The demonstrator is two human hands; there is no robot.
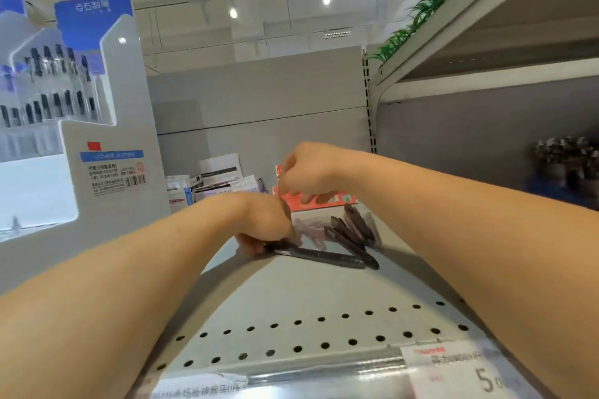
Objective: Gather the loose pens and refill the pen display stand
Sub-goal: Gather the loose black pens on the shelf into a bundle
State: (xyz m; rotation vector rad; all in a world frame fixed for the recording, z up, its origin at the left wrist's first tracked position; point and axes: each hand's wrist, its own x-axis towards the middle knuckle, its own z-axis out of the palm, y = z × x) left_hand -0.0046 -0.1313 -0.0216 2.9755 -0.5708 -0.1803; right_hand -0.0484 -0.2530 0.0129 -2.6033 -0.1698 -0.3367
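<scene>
Pens [351, 230] lie heaped at 3 o'clock of the left hand [267, 219], which grips one black pen [324, 256]. Right hand [308, 173] hovers above, fingers loosely curled, holding nothing. Pen display stand [81, 100] at 10 o'clock.

The left hand [265, 220] covers the near end of the black pen [327, 257] it grips, and its fingertips are mostly hidden under the palm. The right hand [308, 175] is motion-blurred; whether its fingers hold anything cannot be told. The loose pens [351, 230] behind smear together, so their count is unclear. The display stand [107, 126] is cut off by the left edge and its label text is unreadable. The price tag [453, 369] runs off the bottom edge
</scene>
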